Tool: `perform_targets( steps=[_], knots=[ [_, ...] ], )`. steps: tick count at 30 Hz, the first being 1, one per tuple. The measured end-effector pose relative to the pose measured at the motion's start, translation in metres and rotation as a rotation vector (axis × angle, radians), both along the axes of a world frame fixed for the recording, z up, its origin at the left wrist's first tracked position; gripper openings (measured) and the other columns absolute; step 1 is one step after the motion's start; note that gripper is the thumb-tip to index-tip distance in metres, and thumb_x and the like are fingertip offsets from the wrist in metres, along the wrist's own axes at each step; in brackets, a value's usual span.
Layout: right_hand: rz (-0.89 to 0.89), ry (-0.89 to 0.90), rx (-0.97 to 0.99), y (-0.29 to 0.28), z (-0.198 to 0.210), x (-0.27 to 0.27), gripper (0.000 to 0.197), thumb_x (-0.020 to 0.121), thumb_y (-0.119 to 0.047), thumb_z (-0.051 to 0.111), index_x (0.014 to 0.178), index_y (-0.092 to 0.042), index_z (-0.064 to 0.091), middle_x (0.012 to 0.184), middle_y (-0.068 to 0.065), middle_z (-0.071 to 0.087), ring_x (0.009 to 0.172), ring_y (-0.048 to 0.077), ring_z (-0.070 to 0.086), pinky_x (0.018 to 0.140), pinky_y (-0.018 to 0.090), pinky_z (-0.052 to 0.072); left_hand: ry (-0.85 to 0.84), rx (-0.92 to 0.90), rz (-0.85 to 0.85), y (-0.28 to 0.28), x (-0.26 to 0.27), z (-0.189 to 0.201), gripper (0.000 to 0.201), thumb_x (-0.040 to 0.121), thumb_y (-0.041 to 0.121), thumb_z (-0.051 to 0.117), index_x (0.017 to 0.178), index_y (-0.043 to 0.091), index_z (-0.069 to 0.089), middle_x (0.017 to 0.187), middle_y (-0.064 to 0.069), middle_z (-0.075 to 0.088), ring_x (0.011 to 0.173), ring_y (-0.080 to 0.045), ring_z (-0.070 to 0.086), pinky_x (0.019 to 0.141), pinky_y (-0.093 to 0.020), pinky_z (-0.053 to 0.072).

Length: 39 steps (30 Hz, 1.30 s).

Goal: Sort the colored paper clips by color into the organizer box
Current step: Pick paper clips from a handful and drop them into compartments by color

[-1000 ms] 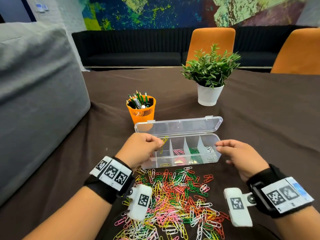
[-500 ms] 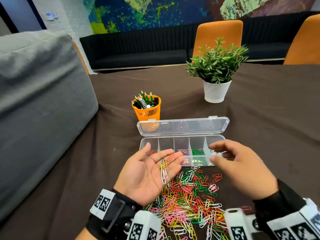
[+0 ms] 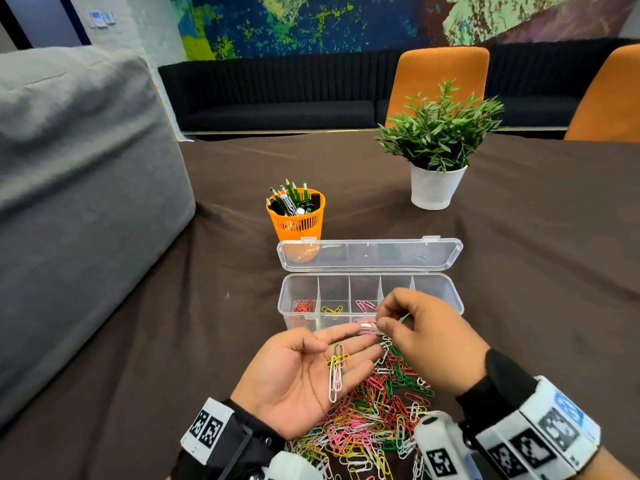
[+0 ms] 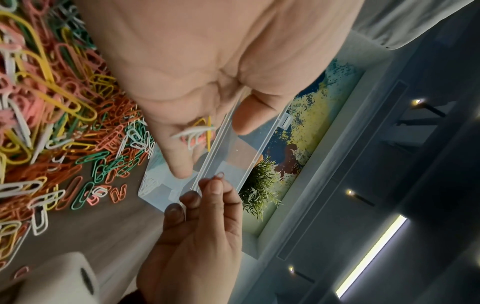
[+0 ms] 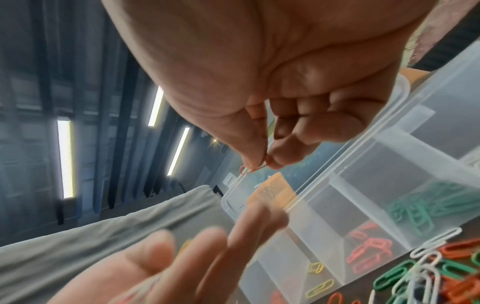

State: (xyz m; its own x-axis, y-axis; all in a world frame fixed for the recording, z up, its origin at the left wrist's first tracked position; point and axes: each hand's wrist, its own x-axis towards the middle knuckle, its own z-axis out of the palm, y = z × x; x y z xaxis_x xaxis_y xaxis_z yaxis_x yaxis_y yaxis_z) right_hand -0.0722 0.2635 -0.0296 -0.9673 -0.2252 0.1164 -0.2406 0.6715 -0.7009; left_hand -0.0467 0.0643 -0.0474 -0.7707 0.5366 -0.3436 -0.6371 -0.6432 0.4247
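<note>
My left hand (image 3: 332, 344) lies palm up in front of the clear organizer box (image 3: 450, 289), fingers straight, with a few linked white, green and yellow paper clips (image 3: 336, 370) resting on them. My right hand (image 3: 382, 317) pinches a pink clip (image 5: 244, 169) between thumb and forefinger just above the left fingertips. The box's lid (image 3: 370, 254) is folded back. Its compartments hold red clips (image 3: 303, 306), yellow clips (image 3: 332, 310), pink clips (image 3: 367, 304) and green clips (image 5: 415, 205). The right end is hidden by my right hand. The mixed clip pile (image 3: 374, 420) lies under both hands.
An orange pencil cup (image 3: 296, 216) stands just behind the lid's left end. A potted plant (image 3: 438, 161) sits at the back right. A big grey cushion (image 3: 69, 202) fills the left side. Dark cloth (image 3: 536, 254) covers the table.
My left hand left the box and turned palm up with clips on it. My right hand came across from the box's right end and pinched a pink clip at the left fingertips.
</note>
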Motion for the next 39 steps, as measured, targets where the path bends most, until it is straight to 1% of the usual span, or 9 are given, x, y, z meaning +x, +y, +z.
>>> perform_targets(
  steps=[9, 14, 17, 22, 28, 31, 34, 36, 39],
  knots=[
    [0.081, 0.023, -0.094, -0.061, 0.017, -0.043, 0.007, 0.089, -0.016, 0.065, 0.083, -0.021, 0.065, 0.070, -0.013, 0.064, 0.064, -0.003, 0.058, 0.067, 0.018, 0.045, 0.009, -0.023, 0.164, -0.023, 0.002, -0.002, 0.061, 0.076, -0.018, 0.026, 0.131, -0.011, 0.050, 0.126, -0.033, 0.061, 0.119, -0.049, 0.058, 0.090, -0.058, 0.050],
    [0.221, 0.041, 0.110, -0.073, 0.020, -0.013, 0.009, 0.086, -0.029, 0.064, 0.094, -0.028, 0.068, 0.082, -0.010, 0.070, 0.078, 0.004, 0.063, 0.077, 0.024, 0.051, 0.027, 0.029, 0.228, -0.035, 0.008, 0.000, 0.055, 0.079, -0.017, 0.026, 0.123, -0.016, 0.059, 0.124, -0.036, 0.060, 0.107, -0.041, 0.065, 0.092, -0.050, 0.053],
    [0.290, -0.049, 0.140, -0.071, 0.009, 0.005, 0.016, 0.082, -0.029, 0.070, 0.099, -0.029, 0.070, 0.084, -0.010, 0.070, 0.077, 0.000, 0.064, 0.077, 0.023, 0.053, 0.035, 0.020, 0.224, -0.038, 0.009, -0.003, 0.054, 0.082, -0.015, 0.026, 0.127, -0.014, 0.057, 0.131, -0.039, 0.054, 0.102, -0.038, 0.063, 0.090, -0.042, 0.055],
    [0.219, -0.051, 0.071, -0.060, -0.004, 0.008, 0.009, 0.079, -0.024, 0.072, 0.087, -0.025, 0.067, 0.076, -0.005, 0.064, 0.064, -0.001, 0.054, 0.066, 0.021, 0.047, 0.071, -0.037, 0.138, -0.028, 0.012, -0.008, 0.043, 0.091, -0.009, 0.039, 0.132, -0.012, 0.053, 0.130, -0.037, 0.055, 0.092, -0.035, 0.067, 0.086, -0.048, 0.057],
    [0.182, -0.078, 0.096, -0.045, -0.013, 0.009, 0.009, 0.087, -0.024, 0.064, 0.079, -0.022, 0.061, 0.073, -0.002, 0.064, 0.063, 0.006, 0.055, 0.066, 0.026, 0.049, 0.027, -0.054, 0.043, -0.023, 0.012, -0.013, 0.048, 0.089, -0.007, 0.037, 0.136, -0.010, 0.050, 0.137, -0.033, 0.052, 0.117, -0.042, 0.053, 0.100, -0.061, 0.045],
    [0.170, -0.111, 0.009, -0.041, -0.010, 0.012, 0.009, 0.090, -0.021, 0.062, 0.081, -0.021, 0.062, 0.073, -0.003, 0.066, 0.060, 0.002, 0.057, 0.063, 0.021, 0.048, 0.019, -0.058, 0.035, -0.023, 0.013, -0.013, 0.052, 0.086, -0.010, 0.036, 0.135, -0.009, 0.052, 0.131, -0.031, 0.057, 0.108, -0.043, 0.060, 0.089, -0.054, 0.055],
    [0.191, -0.135, -0.141, -0.033, -0.007, 0.017, 0.012, 0.092, -0.014, 0.061, 0.084, -0.023, 0.064, 0.079, -0.005, 0.070, 0.070, 0.003, 0.064, 0.072, 0.028, 0.053, 0.033, -0.042, 0.039, -0.023, 0.016, -0.012, 0.058, 0.078, -0.017, 0.039, 0.134, -0.010, 0.051, 0.129, -0.033, 0.058, 0.103, -0.043, 0.067, 0.089, -0.048, 0.058],
    [0.195, -0.119, -0.150, -0.028, -0.004, 0.022, 0.004, 0.087, -0.024, 0.068, 0.084, -0.025, 0.065, 0.075, -0.013, 0.067, 0.063, 0.001, 0.056, 0.066, 0.026, 0.048, 0.047, -0.038, 0.076, -0.022, 0.016, -0.009, 0.056, 0.077, -0.021, 0.041, 0.132, -0.011, 0.052, 0.126, -0.035, 0.060, 0.096, -0.040, 0.071, 0.084, -0.041, 0.059],
    [0.199, -0.145, -0.182, -0.027, -0.004, 0.032, 0.035, 0.066, -0.054, 0.079, 0.085, -0.027, 0.066, 0.070, -0.012, 0.061, 0.056, 0.001, 0.047, 0.057, 0.020, 0.041, 0.086, -0.119, 0.126, -0.015, 0.016, -0.007, 0.048, 0.085, -0.021, 0.041, 0.130, -0.010, 0.054, 0.124, -0.031, 0.063, 0.093, -0.033, 0.072, 0.065, -0.033, 0.063]
  ],
)
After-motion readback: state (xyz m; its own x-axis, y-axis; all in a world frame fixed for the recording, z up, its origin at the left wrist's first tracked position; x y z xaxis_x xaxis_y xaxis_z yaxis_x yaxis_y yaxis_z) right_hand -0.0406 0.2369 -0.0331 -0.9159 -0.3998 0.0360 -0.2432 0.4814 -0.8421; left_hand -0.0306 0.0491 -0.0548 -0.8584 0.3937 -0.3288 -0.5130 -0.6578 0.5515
